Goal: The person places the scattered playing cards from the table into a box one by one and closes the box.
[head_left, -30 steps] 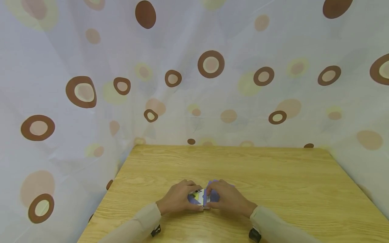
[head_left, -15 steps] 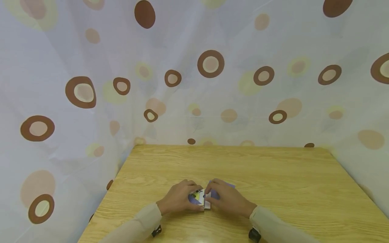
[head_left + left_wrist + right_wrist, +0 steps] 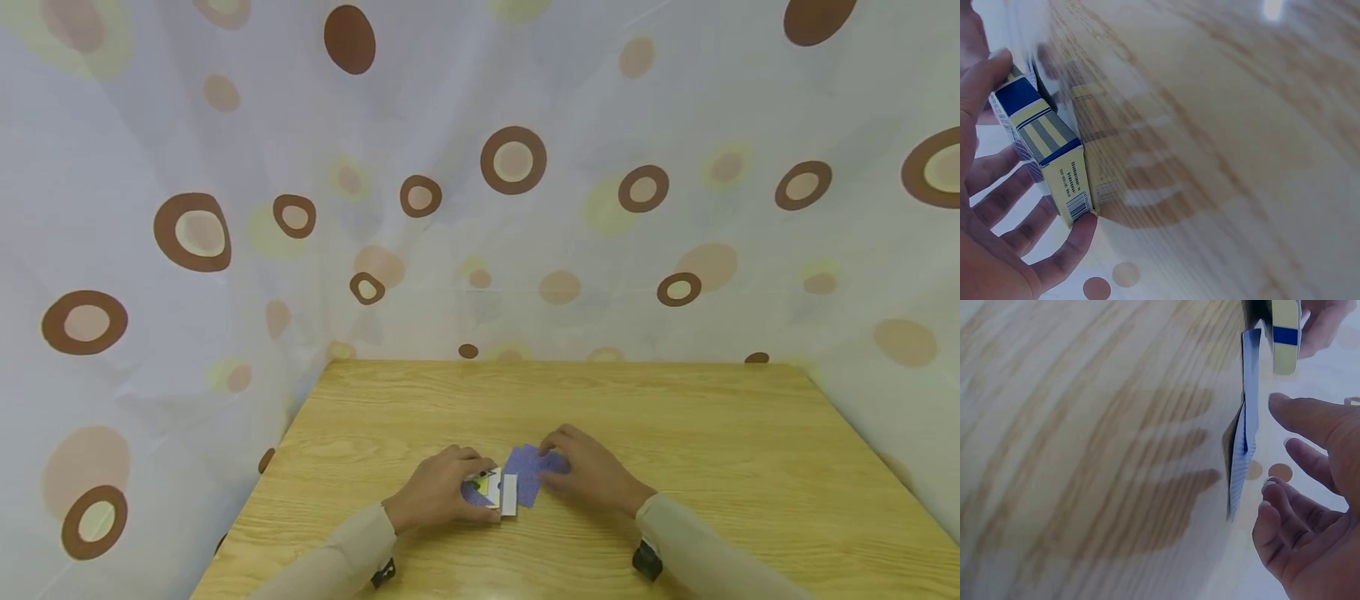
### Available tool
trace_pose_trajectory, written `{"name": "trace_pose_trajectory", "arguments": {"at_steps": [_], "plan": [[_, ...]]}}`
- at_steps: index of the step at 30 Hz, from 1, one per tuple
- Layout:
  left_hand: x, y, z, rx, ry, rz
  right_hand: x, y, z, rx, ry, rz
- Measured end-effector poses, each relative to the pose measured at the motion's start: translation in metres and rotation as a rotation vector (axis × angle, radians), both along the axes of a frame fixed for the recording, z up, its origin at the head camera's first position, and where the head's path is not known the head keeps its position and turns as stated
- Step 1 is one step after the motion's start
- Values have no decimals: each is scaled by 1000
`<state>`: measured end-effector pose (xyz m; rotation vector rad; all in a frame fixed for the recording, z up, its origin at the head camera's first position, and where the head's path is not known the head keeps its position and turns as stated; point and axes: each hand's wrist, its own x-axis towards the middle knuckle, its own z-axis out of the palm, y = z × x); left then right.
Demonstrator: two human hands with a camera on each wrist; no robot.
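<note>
In the head view my left hand (image 3: 438, 487) grips a playing-card box (image 3: 481, 490) flat on the table, thumb on the near side and fingers on the far side. The left wrist view shows the cream and blue box (image 3: 1041, 134) with a barcode on its end. A white flap (image 3: 509, 496) sticks out at its right end. Beside that flap lie several blue-backed playing cards (image 3: 525, 473), overlapping and slightly fanned. My right hand (image 3: 592, 471) hovers over their right part. In the right wrist view its loosely bent fingers (image 3: 1282, 506) stand apart from the cards (image 3: 1250, 394).
The wooden table (image 3: 675, 433) has a glossy, grained top. A white curtain (image 3: 555, 83) with brown, peach and yellow spots hangs behind it and along both sides. Dark devices are strapped under both wrists.
My right hand has moved away from the box's flap, to the right over the cards, baring more of the flap and cards. The left hand keeps its grip on the box.
</note>
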<state>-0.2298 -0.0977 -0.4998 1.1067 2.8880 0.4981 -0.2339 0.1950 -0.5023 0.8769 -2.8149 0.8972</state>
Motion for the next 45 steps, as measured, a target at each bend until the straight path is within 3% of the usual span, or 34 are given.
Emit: {"name": "trace_pose_trajectory", "arguments": {"at_steps": [6, 15, 20, 24, 33, 45], "plan": [[1, -1, -2, 10, -5, 1, -2, 8, -4, 33, -5, -45], [1, -1, -1, 16, -6, -3, -3, 11, 1, 21, -173, -168], [0, -1, -2, 24, -8, -7, -1, 13, 4, 9, -221, -201], [0, -1, -3, 28, -1, -10, 0, 15, 5, 12, -204, -225], [0, -2, -3, 37, -4, -4, 0, 17, 7, 3, -75, -295], [1, 0, -1, 40, -11, 6, -3, 25, 3, 94, -150, -274]]}}
